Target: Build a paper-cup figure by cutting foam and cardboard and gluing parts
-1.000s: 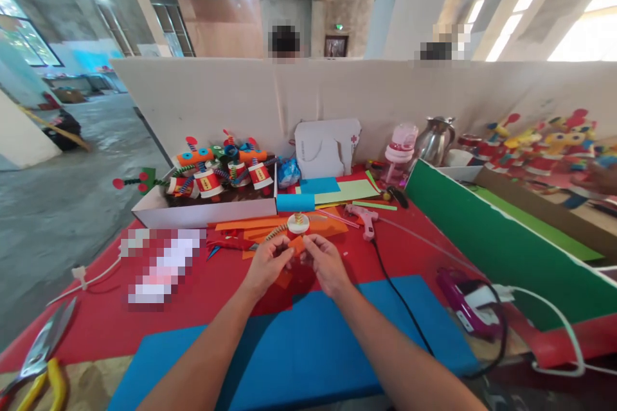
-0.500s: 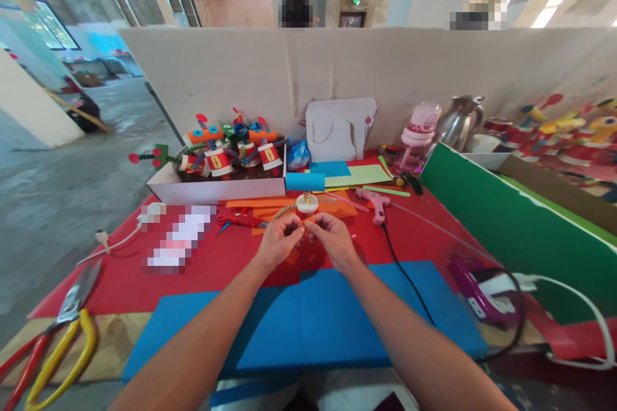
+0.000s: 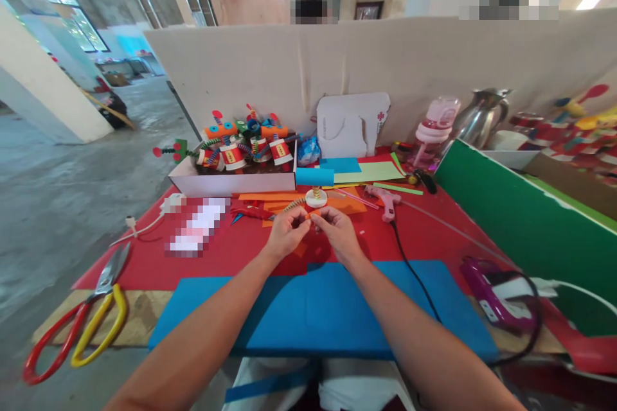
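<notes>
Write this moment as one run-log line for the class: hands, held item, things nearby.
left hand: pinching orange piece | right hand: pinching same piece | just beyond hands: upturned cup | right side: pink glue gun

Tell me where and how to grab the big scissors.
Probably by the red handle and yellow handle, coming from the near side with your left hand, once it lets go of the orange piece. Their loops face you and jut past the table edge, while the blades point away.
</notes>
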Tool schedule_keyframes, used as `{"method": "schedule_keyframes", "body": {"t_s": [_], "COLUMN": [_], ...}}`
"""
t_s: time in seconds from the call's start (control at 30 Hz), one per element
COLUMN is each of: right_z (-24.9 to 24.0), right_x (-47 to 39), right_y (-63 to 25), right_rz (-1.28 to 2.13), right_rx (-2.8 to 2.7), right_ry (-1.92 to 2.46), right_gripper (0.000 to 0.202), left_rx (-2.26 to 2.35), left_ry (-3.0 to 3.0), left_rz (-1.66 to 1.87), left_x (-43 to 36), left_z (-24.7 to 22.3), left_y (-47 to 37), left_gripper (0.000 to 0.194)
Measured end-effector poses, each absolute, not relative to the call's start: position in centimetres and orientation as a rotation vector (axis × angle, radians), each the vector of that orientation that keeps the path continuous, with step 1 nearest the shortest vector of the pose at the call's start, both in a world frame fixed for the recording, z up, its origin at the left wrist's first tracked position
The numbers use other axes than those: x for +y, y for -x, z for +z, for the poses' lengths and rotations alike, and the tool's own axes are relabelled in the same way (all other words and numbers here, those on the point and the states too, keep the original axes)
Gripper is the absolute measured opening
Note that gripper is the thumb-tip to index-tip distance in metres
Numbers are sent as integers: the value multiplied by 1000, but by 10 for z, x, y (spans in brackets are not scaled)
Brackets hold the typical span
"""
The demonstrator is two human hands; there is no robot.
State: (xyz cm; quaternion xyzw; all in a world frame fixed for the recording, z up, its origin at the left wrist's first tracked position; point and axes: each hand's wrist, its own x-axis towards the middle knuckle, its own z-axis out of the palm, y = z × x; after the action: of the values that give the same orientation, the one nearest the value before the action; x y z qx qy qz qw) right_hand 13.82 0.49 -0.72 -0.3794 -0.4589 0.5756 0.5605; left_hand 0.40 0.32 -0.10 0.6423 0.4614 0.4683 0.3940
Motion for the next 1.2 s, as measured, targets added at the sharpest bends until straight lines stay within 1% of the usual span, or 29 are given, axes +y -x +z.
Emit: {"method": "schedule_keyframes", "body": {"t_s": [0.23, 0.4, 0.63, 0.7, 0.8, 0.9, 1.07, 1.2], "right_z": [-8, -13, -10, -8, -7, -9, -13, -11], "right_x": [2, 5, 6, 6, 5, 4, 2, 4], "right_y": [-139, -144, -149, -150, -150, -150, -148, -149], "right_rz": [1449, 1442, 1438, 1393, 1313, 1283, 1281, 1271], "right_rx": [-1068, -1075, -1014, -1061, -1192, -1149, -1091, -1085], "right_ry": [846, 872, 936, 944, 958, 970, 951, 941], "right_gripper": [27, 30, 42, 39, 28, 24, 23, 26], "left_rx": [1140, 1116, 1111, 1099, 1064, 1004, 1016, 1066], "left_ry": [-1544, -1478, -1428, -1420, -1438, -1450, -1447, -1452], "left_rz": [1177, 1177, 1151, 1133, 1081, 1022, 937, 982], "left_x": [1, -1, 1, 2, 2, 0, -2, 0], "left_z": [-4, -3, -4, -4, -4, 0, 1, -4], "left_y": [-5, -6, -7, -7, -7, -6, -8, -9], "left_gripper": [21, 22, 25, 24, 24, 28, 31, 30]}}
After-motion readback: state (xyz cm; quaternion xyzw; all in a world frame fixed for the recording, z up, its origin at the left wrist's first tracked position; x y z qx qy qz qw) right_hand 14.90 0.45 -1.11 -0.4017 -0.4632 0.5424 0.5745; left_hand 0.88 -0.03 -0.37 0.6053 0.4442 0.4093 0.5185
